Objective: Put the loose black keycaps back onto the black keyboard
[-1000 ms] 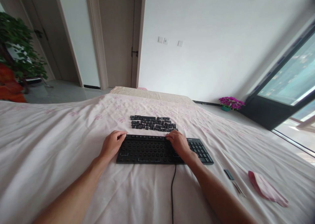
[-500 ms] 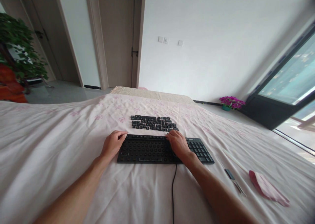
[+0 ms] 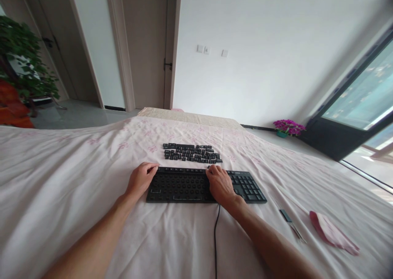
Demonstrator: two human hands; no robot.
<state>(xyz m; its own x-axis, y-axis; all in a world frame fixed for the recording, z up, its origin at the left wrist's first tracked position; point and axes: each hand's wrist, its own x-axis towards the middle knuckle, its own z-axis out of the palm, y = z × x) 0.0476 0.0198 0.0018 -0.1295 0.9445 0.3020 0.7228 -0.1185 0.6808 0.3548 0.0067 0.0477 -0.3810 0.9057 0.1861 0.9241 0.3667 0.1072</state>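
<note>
I steady the keyboard with my curled left hand gripping its corner, right hand flat on it, keeping clear of loose keycaps.

Both forearms stretched forward; left hand loosely curled, right hand palm-down.

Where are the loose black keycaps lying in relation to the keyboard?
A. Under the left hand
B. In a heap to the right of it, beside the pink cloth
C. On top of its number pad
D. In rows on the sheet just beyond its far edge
D: the keycaps lie in rows on the sheet, just past the far edge of the keyboard.
</note>
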